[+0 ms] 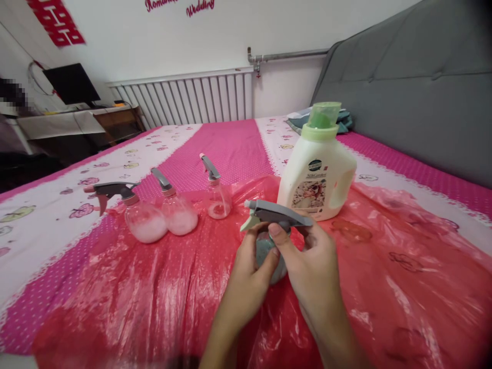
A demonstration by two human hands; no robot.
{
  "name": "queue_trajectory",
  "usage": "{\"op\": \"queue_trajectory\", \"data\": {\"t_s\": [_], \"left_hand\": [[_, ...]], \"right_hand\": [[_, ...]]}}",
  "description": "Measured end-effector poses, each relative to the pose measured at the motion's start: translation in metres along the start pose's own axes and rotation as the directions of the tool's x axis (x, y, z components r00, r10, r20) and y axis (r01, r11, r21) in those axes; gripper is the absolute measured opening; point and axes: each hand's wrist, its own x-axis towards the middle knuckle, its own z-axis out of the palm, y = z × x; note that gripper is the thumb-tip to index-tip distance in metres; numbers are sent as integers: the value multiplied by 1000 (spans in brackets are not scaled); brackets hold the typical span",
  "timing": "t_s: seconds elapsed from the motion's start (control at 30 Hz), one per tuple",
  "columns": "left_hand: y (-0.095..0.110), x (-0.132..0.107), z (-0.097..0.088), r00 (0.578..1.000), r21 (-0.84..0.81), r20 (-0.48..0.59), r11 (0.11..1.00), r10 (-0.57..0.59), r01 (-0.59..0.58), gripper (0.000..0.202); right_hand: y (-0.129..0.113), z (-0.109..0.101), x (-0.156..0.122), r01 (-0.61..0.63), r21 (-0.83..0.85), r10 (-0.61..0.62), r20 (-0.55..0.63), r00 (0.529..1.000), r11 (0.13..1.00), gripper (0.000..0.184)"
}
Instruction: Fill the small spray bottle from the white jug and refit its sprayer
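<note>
Both of my hands are on a small clear spray bottle (279, 274) with a grey trigger head (282, 211) and a pale green trigger. My left hand (248, 271) is closed around the bottle's body. My right hand (311, 256) grips the spray head at its collar, thumb in front. The bottle looks upright, its nozzle toward the left; fingers hide much of its body. Just behind stands a large cream detergent jug (313, 169) with a green cap, apart from my hands.
Left of my hands, two pink spray bottles with whitish foam, one at the far left (146, 223) and one beside it (180, 214), stand close together. A third spray bottle (219, 202) is farther back. Red plastic sheeting (154, 302) covers the bed (230, 138). A grey headboard (415, 87) rises at right.
</note>
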Motion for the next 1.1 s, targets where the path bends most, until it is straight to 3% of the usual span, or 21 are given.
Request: {"op": "queue_trajectory", "data": {"t_s": [0.9, 1.1], "left_hand": [[-3, 0, -1, 1000, -7, 5, 1000, -18, 18, 40], [-3, 1, -1, 1000, 19, -1, 1000, 1, -1, 39]], "right_hand": [[-1, 2, 0, 65, -111, -69, -36, 997, 992, 30], [-1, 3, 0, 45, -58, -45, -8, 999, 997, 25]]}}
